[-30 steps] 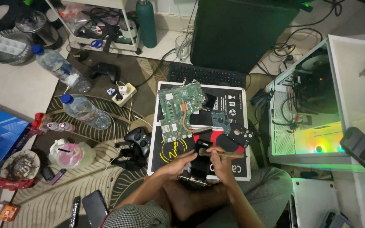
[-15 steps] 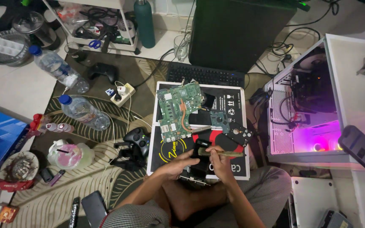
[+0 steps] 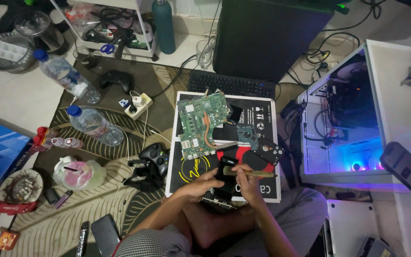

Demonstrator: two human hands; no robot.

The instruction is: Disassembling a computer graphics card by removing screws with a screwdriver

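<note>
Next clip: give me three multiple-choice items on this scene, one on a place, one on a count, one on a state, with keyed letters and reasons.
1. Where does the green circuit board lie?
A. on the flat black printed box
B. inside the open white computer case
C. on a shelf

2. How many clear blue-capped plastic bottles lie on the floor?
A. one
B. two
C. four

3. The right hand is:
A. empty
B. on a keyboard
C. holding a thin brownish tool

A: the board rests on the box.
B: two bottles lie left.
C: its fingers grip the tool.

Patterned rug [image 3: 72, 214], flat black box [image 3: 262, 107] on it, two water bottles [image 3: 93, 124], game controller [image 3: 154, 157]
</note>
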